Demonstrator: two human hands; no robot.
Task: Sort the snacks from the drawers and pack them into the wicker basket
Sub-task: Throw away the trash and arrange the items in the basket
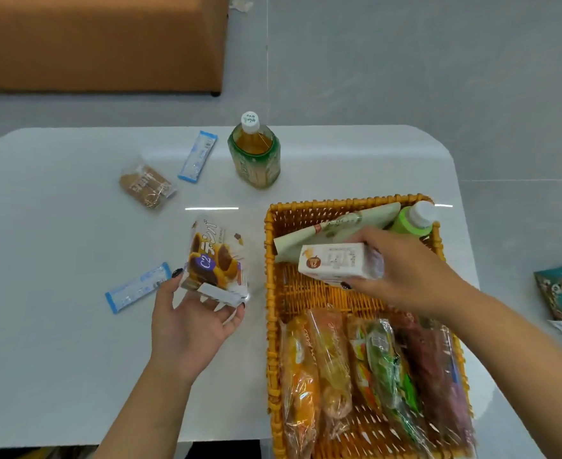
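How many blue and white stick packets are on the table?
2. One blue and white stick packet lies left of the tea bottle; the other stick packet lies by the left hand. More may be hidden.

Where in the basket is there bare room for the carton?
Bare weave in the wicker basket lies mid-basket, under the white carton held by the right hand, between the green pouch and the wrapped snack packs. Near end is crowded.
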